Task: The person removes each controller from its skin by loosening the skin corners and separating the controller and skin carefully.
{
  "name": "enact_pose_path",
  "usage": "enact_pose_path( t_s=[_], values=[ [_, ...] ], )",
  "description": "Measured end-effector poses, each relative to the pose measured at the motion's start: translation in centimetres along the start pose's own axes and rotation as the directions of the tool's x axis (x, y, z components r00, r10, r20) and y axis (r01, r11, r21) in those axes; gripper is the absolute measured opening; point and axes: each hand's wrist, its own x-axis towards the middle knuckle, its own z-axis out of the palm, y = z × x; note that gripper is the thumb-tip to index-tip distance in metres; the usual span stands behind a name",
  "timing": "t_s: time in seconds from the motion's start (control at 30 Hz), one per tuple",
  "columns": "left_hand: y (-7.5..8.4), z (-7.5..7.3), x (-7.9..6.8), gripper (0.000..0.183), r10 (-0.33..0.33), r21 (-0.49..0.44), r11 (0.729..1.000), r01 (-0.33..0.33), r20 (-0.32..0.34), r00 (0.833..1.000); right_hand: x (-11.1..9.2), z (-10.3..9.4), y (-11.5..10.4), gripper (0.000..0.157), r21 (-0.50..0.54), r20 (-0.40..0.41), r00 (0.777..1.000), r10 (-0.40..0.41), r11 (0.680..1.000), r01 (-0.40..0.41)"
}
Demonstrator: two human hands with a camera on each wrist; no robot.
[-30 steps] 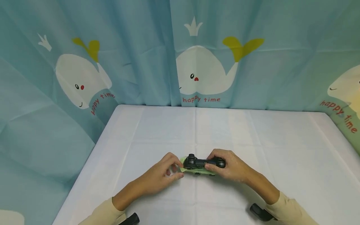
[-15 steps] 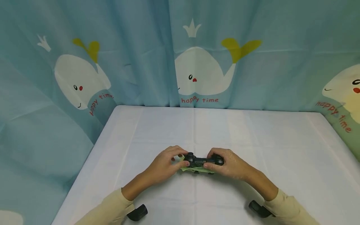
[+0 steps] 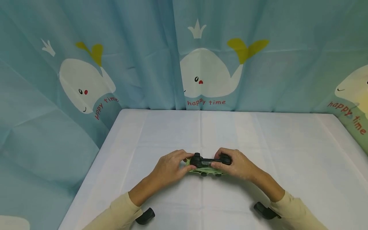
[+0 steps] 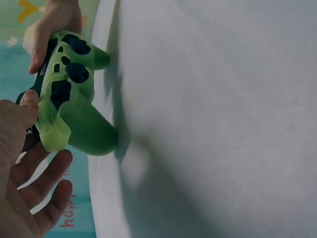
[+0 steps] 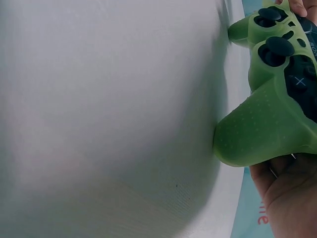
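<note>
A black game controller (image 3: pixel 207 162) wears a light green silicone cover (image 4: pixel 91 130) over both of its grips. Around the left shoulder a loose flap of the cover (image 4: pixel 53 134) bunches up, and the black top edge lies bare. My left hand (image 3: pixel 169 166) pinches this left end between thumb and index finger, its other fingers spread below in the left wrist view. At the opposite end, my right hand (image 3: pixel 241 165) holds the controller, thumb on the near side of the top edge and fingers round the far side. Both thumbsticks poke through the cover's holes.
A white cloth covers the table (image 3: pixel 258 134) beneath the hands. Blue curtains (image 3: pixel 143 64) with whale prints hang behind it and at the sides. A black device is strapped at each wrist, by the left sleeve (image 3: pixel 115 212) and right sleeve (image 3: pixel 296 212).
My left hand has shifted from the cover's left edge onto the controller's left end and pinches there. The controller has tipped a little, showing more green front. My right hand keeps its hold.
</note>
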Motion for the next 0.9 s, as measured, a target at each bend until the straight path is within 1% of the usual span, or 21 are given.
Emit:
enact_pose_path(
  t_s=[0.17,0.2,0.43,0.57,0.73,0.9],
  values=[
    [0.18,0.1,-0.52,0.043,-0.021,-0.016,1.0,0.021,0.003,1.0,-0.14,0.31,0.04,0.018,0.006,0.005,1.0,-0.022,1.0,0.022],
    [0.16,0.14,-0.56,0.043,-0.019,-0.017,1.0,0.019,-0.005,1.0,-0.05,0.51,0.58,0.018,0.003,-0.002,1.0,-0.027,1.0,0.027],
    [-0.1,0.04,-0.11,0.047,-0.001,-0.021,1.0,0.001,-0.009,1.0,0.23,0.23,0.46,0.019,0.005,-0.02,1.0,-0.021,1.0,0.021],
    [-0.2,0.13,-0.06,0.046,-0.017,-0.023,1.0,0.017,0.008,1.0,0.21,0.3,0.44,0.018,0.013,-0.031,0.999,-0.011,1.0,0.011],
    [-0.36,0.35,-0.2,0.047,-0.025,-0.008,1.0,0.026,0.031,0.999,0.14,0.39,0.64,0.017,0.0,-0.037,0.999,-0.007,1.0,0.007],
    [-0.7,0.42,-0.26,0.048,-0.02,-0.003,1.0,0.02,0.013,1.0,0.59,0.34,0.75,0.017,0.012,-0.048,0.999,-0.006,1.0,0.007]
  ],
)
